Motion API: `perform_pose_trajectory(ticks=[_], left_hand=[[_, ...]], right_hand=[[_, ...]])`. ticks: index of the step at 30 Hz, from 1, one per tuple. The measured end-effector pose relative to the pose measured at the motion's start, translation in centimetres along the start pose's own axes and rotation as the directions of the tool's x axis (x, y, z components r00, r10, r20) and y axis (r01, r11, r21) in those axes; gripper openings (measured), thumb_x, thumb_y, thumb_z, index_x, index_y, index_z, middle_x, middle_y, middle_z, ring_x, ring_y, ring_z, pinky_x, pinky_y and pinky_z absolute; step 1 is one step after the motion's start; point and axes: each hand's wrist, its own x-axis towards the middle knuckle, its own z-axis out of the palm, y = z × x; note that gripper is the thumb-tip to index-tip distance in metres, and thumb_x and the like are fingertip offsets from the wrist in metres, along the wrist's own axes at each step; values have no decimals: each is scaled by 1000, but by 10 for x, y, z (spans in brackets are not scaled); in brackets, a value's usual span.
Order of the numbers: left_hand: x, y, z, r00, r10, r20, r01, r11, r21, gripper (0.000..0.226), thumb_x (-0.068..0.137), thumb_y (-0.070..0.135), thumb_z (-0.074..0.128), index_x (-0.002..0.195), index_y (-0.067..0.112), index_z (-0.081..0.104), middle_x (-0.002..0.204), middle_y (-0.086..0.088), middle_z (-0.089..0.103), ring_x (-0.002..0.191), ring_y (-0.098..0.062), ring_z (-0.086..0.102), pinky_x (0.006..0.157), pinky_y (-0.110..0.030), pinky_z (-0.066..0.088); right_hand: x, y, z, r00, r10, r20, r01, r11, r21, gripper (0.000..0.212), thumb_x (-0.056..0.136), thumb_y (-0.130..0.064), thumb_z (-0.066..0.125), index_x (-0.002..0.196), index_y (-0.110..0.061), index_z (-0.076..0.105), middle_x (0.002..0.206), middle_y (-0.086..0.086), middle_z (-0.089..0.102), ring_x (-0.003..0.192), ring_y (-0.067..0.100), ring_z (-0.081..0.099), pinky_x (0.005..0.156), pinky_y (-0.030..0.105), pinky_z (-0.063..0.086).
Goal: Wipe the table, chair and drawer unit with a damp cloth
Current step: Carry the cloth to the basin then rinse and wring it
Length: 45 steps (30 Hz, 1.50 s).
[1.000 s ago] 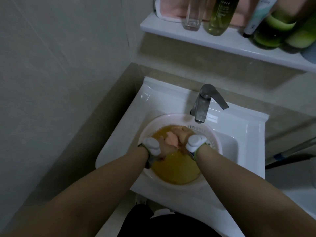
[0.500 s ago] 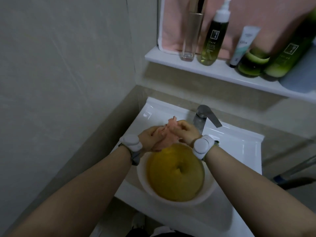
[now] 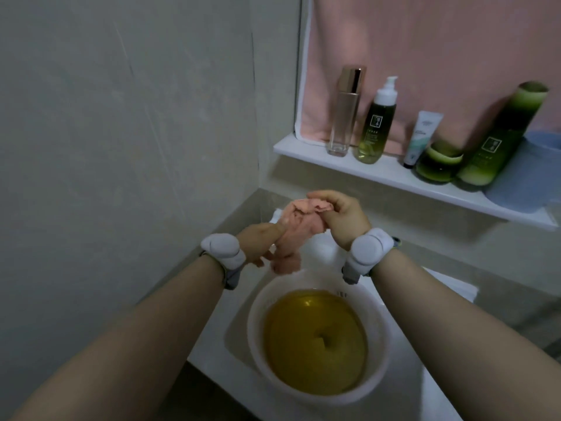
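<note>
Both hands have lifted the pink cloth [image 3: 291,235] out of the water where it sat a second ago, and it is now held higher above the basin than half a second ago. The left hand [image 3: 258,241] grips the lower, hanging part of the cloth, its fingers curled round it. The right hand [image 3: 340,218] pinches the bunched upper end between thumb and fingers. The cloth hangs in the air above the far rim of the basin and touches neither the rim nor the water.

The round white basin [image 3: 255,335] sits in the white sink [image 3: 212,354] and fills most of its bowl. It holds yellowish water [image 3: 315,341] well below the rim.

A grey tiled wall [image 3: 121,117] stands close on the left, next to the left forearm. Behind and to the right, a white shelf [image 3: 385,174] juts out above the sink. On it stand a clear bottle [image 3: 344,117] with a rose-gold cap, a green pump bottle [image 3: 378,126], a small tube [image 3: 422,135], a low green jar [image 3: 438,162] and a tall green bottle [image 3: 501,138]. A pink towel [image 3: 425,50] hangs behind them. The open space lies between the two forearms, straight above the basin.
</note>
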Motion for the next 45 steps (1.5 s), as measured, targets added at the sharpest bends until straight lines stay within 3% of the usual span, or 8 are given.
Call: perform_pose_trajectory(ticks=[4,12,17,24,30,36,40,45], left_hand=[[-8,16,-5,961,231,-155,-242,968,-61,39,94,30,51,102,-5,65,101,-23,67,91,-32,63,88,-43,50],[-46,64,-38,917,221,-332,-385,707,-593,24,95,11,47,114,6,61,85,-4,70,64,-6,68,51,-17,52],[-59,73,-80,863,136,-488,-352,852,-386,36,91,45,51,78,15,65,81,-8,66,74,-21,62,74,-31,51],[-90,49,-132,743,188,-642,-521,766,-378,17,87,13,63,102,7,60,96,-11,65,90,-23,60,90,-43,49],[-132,23,-174,522,294,-801,-305,941,147,22,84,30,64,92,9,58,91,-6,65,87,-26,61,74,-31,47],[-168,24,-183,520,343,-783,130,874,469,56,75,51,64,104,7,45,111,-18,57,101,-36,55,72,-33,38],[-186,37,-190,583,513,-630,-126,823,553,75,75,48,68,135,15,38,133,-12,44,124,-27,42,104,-36,33],[-193,38,-215,670,495,-553,-353,868,349,19,89,23,60,72,18,56,70,-3,56,68,-16,51,69,-33,44]], right_hand=[[11,-26,1,998,-34,60,29,996,85,26,90,10,46,99,-5,65,80,7,64,64,9,60,62,22,50],[24,-78,-5,995,22,92,-31,995,94,24,87,-11,49,95,-16,71,74,-7,64,69,9,56,55,18,42],[21,-96,7,967,-101,233,180,921,-346,25,79,-30,74,85,-6,69,73,-2,58,66,4,52,60,19,42],[31,-128,35,965,-242,104,260,937,-235,25,87,-19,65,64,-19,53,62,-5,50,59,6,44,55,21,38],[31,-162,71,938,-336,85,345,931,-120,7,92,-15,56,93,-9,61,78,-3,57,70,5,48,62,17,39],[12,-205,113,823,-452,345,495,868,-44,8,93,-4,53,93,-8,60,78,-3,55,67,-3,47,66,12,39],[4,-229,132,748,-464,476,541,840,-31,13,91,-1,56,100,-2,65,82,0,61,66,-10,52,69,9,42],[12,-242,132,800,-484,354,543,835,-88,15,85,-5,66,86,-20,65,70,-1,58,54,-7,50,59,9,41]])
